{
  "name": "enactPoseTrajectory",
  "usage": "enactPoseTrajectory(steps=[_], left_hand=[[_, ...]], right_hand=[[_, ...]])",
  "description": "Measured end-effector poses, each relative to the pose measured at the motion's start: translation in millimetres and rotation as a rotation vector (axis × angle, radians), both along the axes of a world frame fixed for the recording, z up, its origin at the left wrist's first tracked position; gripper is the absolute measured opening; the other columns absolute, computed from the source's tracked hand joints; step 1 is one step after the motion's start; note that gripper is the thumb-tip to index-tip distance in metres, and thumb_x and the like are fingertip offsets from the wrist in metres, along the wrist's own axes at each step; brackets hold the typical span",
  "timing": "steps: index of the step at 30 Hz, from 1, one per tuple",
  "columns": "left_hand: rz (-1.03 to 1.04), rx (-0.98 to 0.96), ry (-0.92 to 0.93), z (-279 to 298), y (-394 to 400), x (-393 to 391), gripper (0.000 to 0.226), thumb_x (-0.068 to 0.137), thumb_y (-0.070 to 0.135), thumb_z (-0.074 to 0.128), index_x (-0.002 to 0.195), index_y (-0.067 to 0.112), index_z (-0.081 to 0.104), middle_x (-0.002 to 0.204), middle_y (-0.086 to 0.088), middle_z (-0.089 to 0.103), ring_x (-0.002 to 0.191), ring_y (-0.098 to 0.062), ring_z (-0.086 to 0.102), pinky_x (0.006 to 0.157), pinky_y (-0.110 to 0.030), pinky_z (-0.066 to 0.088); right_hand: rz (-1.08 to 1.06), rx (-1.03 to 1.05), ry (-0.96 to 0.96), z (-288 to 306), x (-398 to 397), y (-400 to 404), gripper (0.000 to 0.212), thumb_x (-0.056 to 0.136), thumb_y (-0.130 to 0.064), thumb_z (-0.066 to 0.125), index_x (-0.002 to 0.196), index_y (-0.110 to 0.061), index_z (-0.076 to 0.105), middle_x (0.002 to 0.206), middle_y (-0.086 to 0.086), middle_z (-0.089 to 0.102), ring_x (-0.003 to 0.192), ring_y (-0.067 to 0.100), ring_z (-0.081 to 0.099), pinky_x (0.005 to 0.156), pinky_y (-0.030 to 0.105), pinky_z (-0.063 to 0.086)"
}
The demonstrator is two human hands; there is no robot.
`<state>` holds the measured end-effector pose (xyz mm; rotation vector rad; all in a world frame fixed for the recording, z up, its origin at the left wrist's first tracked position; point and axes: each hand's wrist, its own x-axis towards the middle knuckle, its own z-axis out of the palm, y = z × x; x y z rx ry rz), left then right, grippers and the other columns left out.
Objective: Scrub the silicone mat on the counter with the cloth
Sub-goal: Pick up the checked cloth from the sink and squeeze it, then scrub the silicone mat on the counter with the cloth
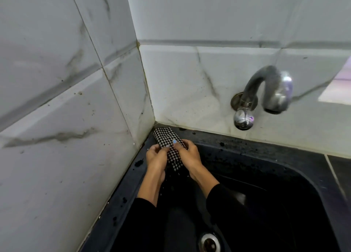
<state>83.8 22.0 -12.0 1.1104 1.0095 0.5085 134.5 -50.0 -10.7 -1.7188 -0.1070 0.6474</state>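
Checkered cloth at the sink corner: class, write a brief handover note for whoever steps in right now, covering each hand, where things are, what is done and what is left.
Left hand and right hand both pinch the checkered cloth, held over the back left corner of the black sink.
Tap on the wall shows no water running.
No silicone mat is in view, so no scrubbing is visible yet.
Left: find the mat on the counter and scrub it.
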Motion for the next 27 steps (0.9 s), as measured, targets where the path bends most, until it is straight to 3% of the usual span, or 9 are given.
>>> enactPoseTrajectory(steps=[4,7,11,15,20,23,27], left_hand=[[-0.017,-0.042,-0.088,28.3,-54.6,-29.1,0.026,0.089,0.002,0.053,0.115,-0.001,0.054,0.106,-0.018,0.063,0.089,-0.025,0.062,0.067,-0.03,0.051],[-0.043,-0.033,-0.108,41.9,-103.7,-51.3,0.02,0.089,0.004,0.054,0.108,0.004,0.06,0.103,-0.014,0.066,0.094,-0.025,0.063,0.078,-0.033,0.051],[-0.097,-0.052,-0.158,49.9,-174.1,-73.7,0.019,0.088,0.004,0.056,0.106,0.004,0.063,0.098,-0.011,0.068,0.089,-0.021,0.064,0.077,-0.032,0.052],[-0.102,-0.108,-0.189,54.0,-250.0,-87.6,0.028,0.087,0.004,0.059,0.115,0.006,0.059,0.108,-0.013,0.066,0.099,-0.024,0.063,0.088,-0.039,0.052],[-0.196,-0.168,-0.211,61.6,-351.5,-99.8,0.03,0.09,0.002,0.053,0.119,0.005,0.057,0.109,-0.014,0.064,0.1,-0.025,0.062,0.092,-0.042,0.05],[-0.255,-0.223,-0.238,60.4,-414.3,-102.2,0.028,0.089,-0.001,0.052,0.117,0.003,0.058,0.099,-0.013,0.066,0.089,-0.022,0.064,0.083,-0.037,0.053],[-0.389,-0.249,-0.249,50.5,-498.7,-105.9,0.025,0.089,-0.001,0.054,0.111,0.008,0.059,0.091,-0.01,0.066,0.083,-0.02,0.064,0.076,-0.031,0.053]], right_hand=[[0.007,0.322,0.382,26.1,-25.0,-55.6,0.03,0.09,-0.029,0.058,0.104,-0.003,0.063,0.093,0.008,0.068,0.081,0.018,0.065,0.07,0.029,0.054],[-0.039,0.445,0.453,38.2,-46.1,-106.9,0.029,0.089,-0.021,0.059,0.107,0.0,0.063,0.102,0.015,0.068,0.085,0.023,0.065,0.075,0.034,0.053],[-0.117,0.551,0.469,40.4,-70.5,-180.0,0.04,0.084,-0.018,0.064,0.117,0.003,0.058,0.108,0.018,0.066,0.086,0.024,0.065,0.074,0.035,0.053],[-0.187,0.669,0.455,42.7,-89.4,-258.0,0.044,0.082,-0.011,0.064,0.121,0.005,0.054,0.106,0.018,0.065,0.086,0.025,0.065,0.071,0.034,0.054],[-0.313,0.668,0.314,40.5,-104.2,-354.8,0.044,0.081,-0.008,0.065,0.124,-0.006,0.054,0.114,0.018,0.065,0.093,0.026,0.065,0.073,0.036,0.055],[-0.385,0.718,0.205,40.6,-113.8,-417.3,0.044,0.082,-0.004,0.061,0.125,-0.009,0.054,0.115,0.017,0.064,0.095,0.024,0.064,0.081,0.036,0.053],[-0.463,0.833,0.194,31.6,-123.4,-498.0,0.042,0.086,0.002,0.049,0.127,-0.006,0.052,0.118,0.021,0.061,0.095,0.027,0.063,0.079,0.034,0.054]])
